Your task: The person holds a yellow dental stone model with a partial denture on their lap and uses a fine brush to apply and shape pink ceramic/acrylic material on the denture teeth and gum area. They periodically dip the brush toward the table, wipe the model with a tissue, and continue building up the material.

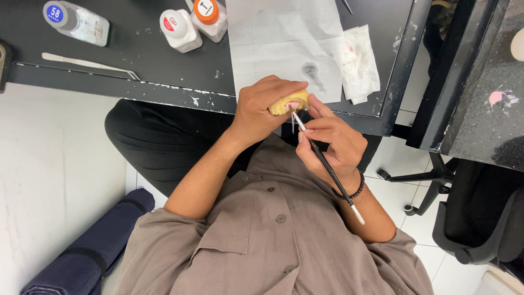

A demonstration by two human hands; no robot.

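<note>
My left hand (262,106) is closed around a small yellow dental model (288,104) with a pink patch on top, held just off the near edge of the black table (164,65). My right hand (330,142) grips a thin black-handled brush (327,166) like a pen. The brush tip touches the pink patch on the model. A dark bead bracelet sits on my right wrist.
On the table lie a white paper sheet (284,43) with a grey smudge, a crumpled tissue (359,63) with pink stains, three small bottles (180,30) and a metal spatula (90,64). A black chair (475,218) stands at the right; a dark blue rolled bag (93,246) lies on the floor.
</note>
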